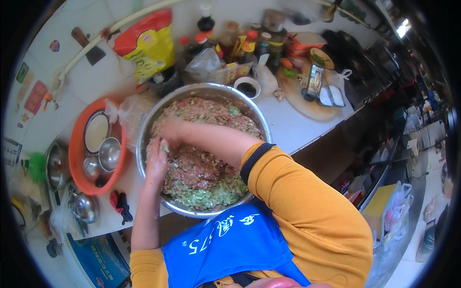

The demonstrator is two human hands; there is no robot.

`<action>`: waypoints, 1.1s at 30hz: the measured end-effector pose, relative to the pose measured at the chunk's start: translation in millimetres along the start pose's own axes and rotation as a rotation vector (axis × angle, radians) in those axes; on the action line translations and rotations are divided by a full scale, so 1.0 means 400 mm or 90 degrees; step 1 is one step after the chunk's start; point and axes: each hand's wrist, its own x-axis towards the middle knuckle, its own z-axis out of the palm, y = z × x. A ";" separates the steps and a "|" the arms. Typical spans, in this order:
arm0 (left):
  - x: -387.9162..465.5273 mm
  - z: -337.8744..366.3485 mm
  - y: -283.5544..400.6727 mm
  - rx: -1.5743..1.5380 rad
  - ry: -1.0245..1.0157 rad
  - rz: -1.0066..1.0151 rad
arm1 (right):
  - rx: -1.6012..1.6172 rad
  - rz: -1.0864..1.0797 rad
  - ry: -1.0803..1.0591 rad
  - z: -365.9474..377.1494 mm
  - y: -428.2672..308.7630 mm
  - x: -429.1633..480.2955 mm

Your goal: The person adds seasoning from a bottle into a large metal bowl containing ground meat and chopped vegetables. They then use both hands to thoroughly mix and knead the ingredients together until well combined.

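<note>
A large steel basin (pixel 267 122) stands before me, filled with pinkish minced meat (pixel 201 169) mixed with chopped green and pale bits. A greener layer of chopped vegetable (pixel 209 196) lies along the near side. My right arm crosses over the basin, and my right hand (pixel 168 129) is down in the meat at the left side; it is blurred and its fingers are partly hidden. Just below it, my left hand (pixel 157 162) reaches over the left rim, fingers extended and smeared with bits of the mixture. Nothing shows gripped in the left hand.
Left of the basin is an orange plastic tub (pixel 77 169) holding a plate and metal bowls. Behind stand a red-and-yellow bag (pixel 151 46), several sauce bottles (pixel 248 46) and a bowl of dark liquid (pixel 247 88). A round cutting board (pixel 299 100) bears a phone (pixel 315 81) on a stand.
</note>
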 end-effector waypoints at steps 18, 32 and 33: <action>-0.153 0.157 0.048 -0.006 -0.093 -0.034 | 0.457 0.365 0.080 0.026 0.026 -0.453; 0.001 0.032 0.163 0.504 -0.287 0.337 | 0.204 0.377 -0.192 -0.039 0.061 -0.445; 0.016 0.018 0.176 0.439 -0.340 0.299 | 0.249 0.364 -0.182 -0.055 0.078 -0.449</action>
